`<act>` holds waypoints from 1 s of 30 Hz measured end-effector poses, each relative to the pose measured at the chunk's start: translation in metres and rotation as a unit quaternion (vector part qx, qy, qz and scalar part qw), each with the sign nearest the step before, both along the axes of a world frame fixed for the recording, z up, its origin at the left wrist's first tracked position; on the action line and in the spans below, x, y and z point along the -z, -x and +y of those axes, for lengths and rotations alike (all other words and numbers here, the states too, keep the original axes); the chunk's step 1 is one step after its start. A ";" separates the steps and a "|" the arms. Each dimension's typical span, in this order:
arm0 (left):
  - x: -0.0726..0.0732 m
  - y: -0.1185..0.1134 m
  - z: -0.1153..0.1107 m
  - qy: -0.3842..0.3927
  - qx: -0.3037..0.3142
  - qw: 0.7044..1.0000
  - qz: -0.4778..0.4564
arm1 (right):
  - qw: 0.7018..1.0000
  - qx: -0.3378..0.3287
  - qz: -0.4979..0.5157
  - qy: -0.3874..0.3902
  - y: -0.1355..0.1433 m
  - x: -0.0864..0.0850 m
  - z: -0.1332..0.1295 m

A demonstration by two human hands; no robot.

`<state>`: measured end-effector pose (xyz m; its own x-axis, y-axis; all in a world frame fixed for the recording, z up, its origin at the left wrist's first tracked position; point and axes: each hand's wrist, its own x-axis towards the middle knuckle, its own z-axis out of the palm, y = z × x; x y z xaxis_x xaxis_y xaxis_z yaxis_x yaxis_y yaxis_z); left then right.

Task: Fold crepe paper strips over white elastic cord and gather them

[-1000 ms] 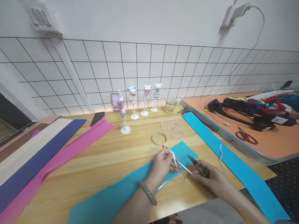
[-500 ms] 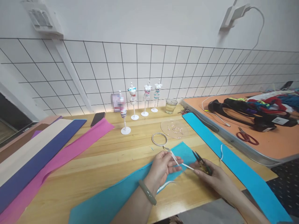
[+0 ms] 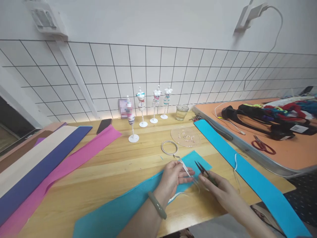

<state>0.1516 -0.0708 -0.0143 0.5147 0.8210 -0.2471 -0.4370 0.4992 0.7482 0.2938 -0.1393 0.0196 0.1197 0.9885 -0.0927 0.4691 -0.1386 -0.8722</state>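
Observation:
My left hand (image 3: 174, 175) is above a turquoise fabric strip (image 3: 141, 195), its thumb and forefinger closed on a narrow white strip (image 3: 185, 168); the other fingers are stretched out. A tail from the narrow tape roll (image 3: 169, 147) reaches toward these fingertips. In my right hand (image 3: 218, 188) is a pair of thread snips (image 3: 204, 170), dark pointed blades apart and aimed up and left, close to the left fingers. Between the hands a thin loose end is blurred. Another white strip (image 3: 177, 196) lies under my left wrist.
A clear round dish (image 3: 185, 137) with small beads lies behind my hands. Several small mannequins (image 3: 141, 105) and a glass (image 3: 182, 112) stand along the wall. Pink fabric (image 3: 81, 158) is at left, a blue strip (image 3: 247, 175) at right. Red-handled scissors (image 3: 264, 146) rest on the orange tray.
My right hand has let go of the white strip's end that it was pulling taut. The snips have moved left and turned toward my left hand, which has barely moved.

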 end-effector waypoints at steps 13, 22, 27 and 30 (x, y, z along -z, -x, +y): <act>-0.006 -0.003 -0.004 0.002 0.009 0.996 0.090 | 0.991 -0.048 -0.118 0.031 0.016 0.023 0.134; -0.005 -0.007 -0.004 0.025 0.009 0.996 0.085 | 0.976 -0.034 -0.175 0.122 0.021 0.028 0.155; -0.003 -0.007 -0.004 0.019 0.028 0.996 0.083 | 0.979 -0.068 -0.134 0.137 0.022 0.016 0.147; -0.001 -0.006 -0.004 0.011 0.035 0.995 0.093 | 0.983 -0.073 -0.110 0.128 0.020 0.011 0.143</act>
